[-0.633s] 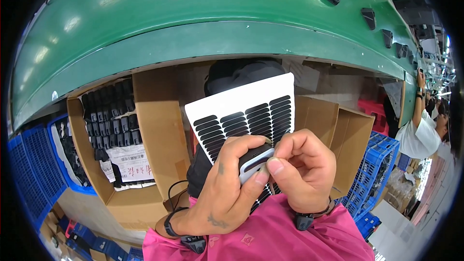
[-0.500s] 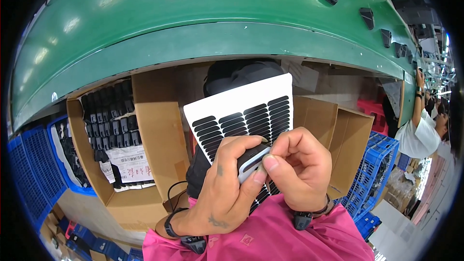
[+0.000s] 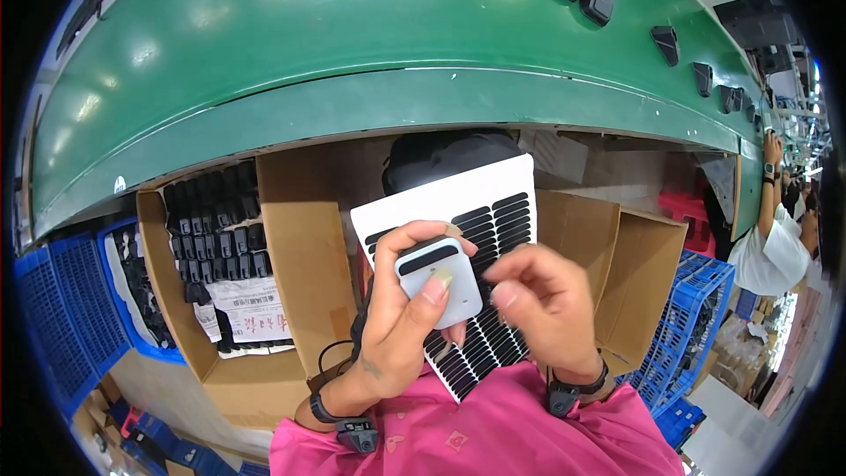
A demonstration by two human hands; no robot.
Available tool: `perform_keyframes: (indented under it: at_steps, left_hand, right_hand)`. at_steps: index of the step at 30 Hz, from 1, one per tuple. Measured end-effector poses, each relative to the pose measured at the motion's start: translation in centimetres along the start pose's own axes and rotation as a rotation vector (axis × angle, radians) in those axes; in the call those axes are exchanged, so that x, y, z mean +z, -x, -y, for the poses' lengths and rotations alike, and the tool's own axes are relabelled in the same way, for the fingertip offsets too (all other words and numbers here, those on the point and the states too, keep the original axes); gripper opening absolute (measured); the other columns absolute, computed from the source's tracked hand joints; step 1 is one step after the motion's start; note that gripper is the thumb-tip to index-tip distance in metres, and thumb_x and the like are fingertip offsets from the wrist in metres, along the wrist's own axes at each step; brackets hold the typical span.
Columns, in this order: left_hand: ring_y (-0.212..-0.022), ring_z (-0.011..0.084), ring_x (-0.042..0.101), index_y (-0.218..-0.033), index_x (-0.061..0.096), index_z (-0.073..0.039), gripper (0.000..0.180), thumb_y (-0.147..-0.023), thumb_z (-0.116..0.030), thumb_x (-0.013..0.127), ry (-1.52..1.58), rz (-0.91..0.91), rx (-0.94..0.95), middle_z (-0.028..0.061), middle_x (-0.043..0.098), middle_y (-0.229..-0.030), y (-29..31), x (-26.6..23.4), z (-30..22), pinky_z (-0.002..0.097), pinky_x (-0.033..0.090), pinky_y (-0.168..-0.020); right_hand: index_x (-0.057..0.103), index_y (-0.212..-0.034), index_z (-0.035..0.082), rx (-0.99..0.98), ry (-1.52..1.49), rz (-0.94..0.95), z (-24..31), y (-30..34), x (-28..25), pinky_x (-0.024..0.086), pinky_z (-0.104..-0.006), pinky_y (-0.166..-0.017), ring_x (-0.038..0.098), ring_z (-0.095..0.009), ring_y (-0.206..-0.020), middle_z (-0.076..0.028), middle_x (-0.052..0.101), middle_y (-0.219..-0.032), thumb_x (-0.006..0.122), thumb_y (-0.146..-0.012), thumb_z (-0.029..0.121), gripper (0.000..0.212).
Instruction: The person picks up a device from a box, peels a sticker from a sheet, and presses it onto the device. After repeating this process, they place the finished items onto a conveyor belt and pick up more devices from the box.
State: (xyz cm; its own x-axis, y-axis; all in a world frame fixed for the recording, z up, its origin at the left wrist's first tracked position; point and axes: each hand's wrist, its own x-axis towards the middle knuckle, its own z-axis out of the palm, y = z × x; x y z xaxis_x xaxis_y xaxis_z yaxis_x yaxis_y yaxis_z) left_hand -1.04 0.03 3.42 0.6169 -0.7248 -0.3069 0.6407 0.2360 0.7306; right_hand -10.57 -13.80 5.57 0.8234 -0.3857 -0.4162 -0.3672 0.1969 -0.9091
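Note:
My left hand grips a small rounded white device casing with a black strip along its upper end. The thumb presses on its pale face and the fingers curl around behind. My right hand is just right of the casing and apart from it, thumb and curled fingers close together; whatever lies between them, if anything, cannot be made out. Beneath both hands a white sheet with columns of black oblong stickers rests tilted over my lap. My hands partly cover it.
A green workbench spans the far side, with black devices at its right. At left an open carton holds rows of black parts beside blue crates. Another carton and a blue crate stand right. A person works far right.
The casing has turned so its broad pale face shows, still in my left hand. My right hand has let go of it and moved slightly right. The view has shifted a little.

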Motion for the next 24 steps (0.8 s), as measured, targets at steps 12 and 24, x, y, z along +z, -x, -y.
perform_keyframes:
  at_steps: [12, 24]
  left_hand:
    - [-0.09, 0.0182, 0.061, -0.121, 0.048, 0.003, 0.055, -0.074, -0.014, 0.073, -0.475, 0.269, -0.051, 0.014, 0.062, -0.102, 2.0, -3.2, 0.2, 0.0299, 0.048, -0.077]
    - [-0.107, 0.0266, 0.06, -0.118, 0.053, 0.007, 0.05, -0.077, -0.017, 0.069, 0.048, -0.222, 0.176, 0.0255, 0.039, -0.14, 3.1, -9.6, 0.9, 0.0343, 0.056, -0.074]
  right_hand:
    - [0.062, -0.084, -0.002, -0.138, 0.453, 0.452, 0.7, -1.0, -2.5, 0.045, -0.0264, -0.056, 0.057, -0.016, -0.058, -0.009, 0.06, -0.07, 0.077, -0.07, 0.014, 0.026]
    - [0.066, -0.105, 0.005, -0.812, 0.921, -0.044, -1.2, -5.5, 3.3, 0.042, -0.0323, -0.064, 0.051, -0.022, -0.077, -0.006, 0.053, -0.087, 0.072, -0.071, 0.004, 0.035]
